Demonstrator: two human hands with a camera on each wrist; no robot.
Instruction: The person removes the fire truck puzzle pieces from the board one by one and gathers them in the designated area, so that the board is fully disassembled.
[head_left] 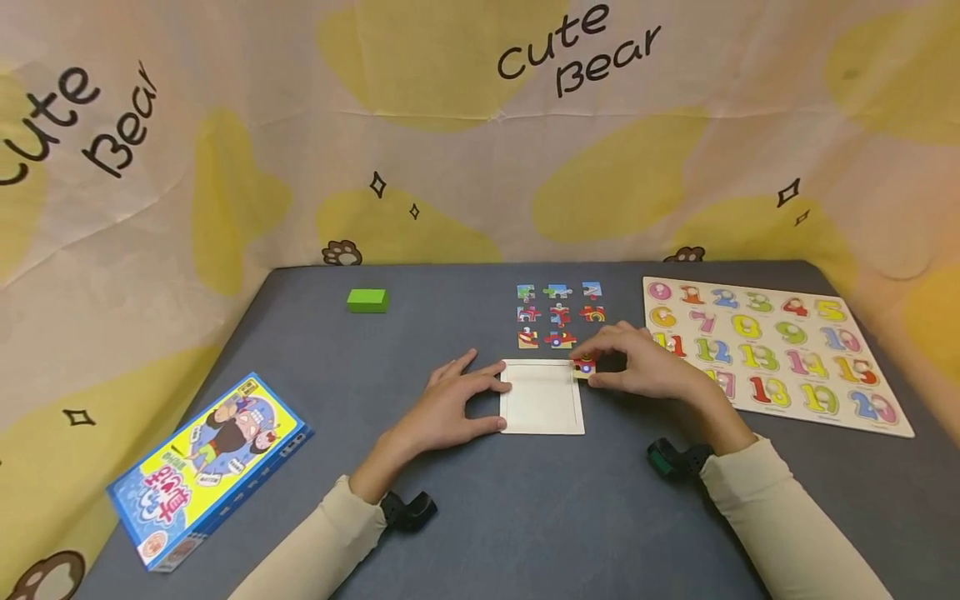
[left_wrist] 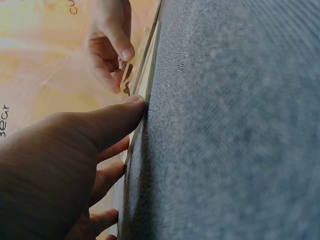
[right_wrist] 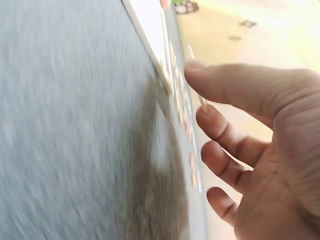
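Observation:
My right hand (head_left: 641, 360) pinches a small jigsaw piece (head_left: 584, 368), coloured red and yellow, between thumb and fingers. That piece is raised over the upper right edge of a shallow white puzzle tray (head_left: 542, 404). In the right wrist view the thin piece (right_wrist: 204, 103) is seen edge-on, with the other fingers apart from it. My left hand (head_left: 457, 400) touches the tray's left edge with its thumb and fingertips, fingers spread. In the left wrist view the thumb lies along the tray's rim (left_wrist: 151, 65). Several jigsaw pieces (head_left: 559, 315) lie in rows just beyond the tray.
At the right lies a number board (head_left: 760, 354), partly covered by my right hand. A green block (head_left: 367, 301) sits at the back left, and a blue and yellow box (head_left: 212, 471) at the left edge. A printed curtain (head_left: 465, 150) hangs behind the grey table (head_left: 525, 517).

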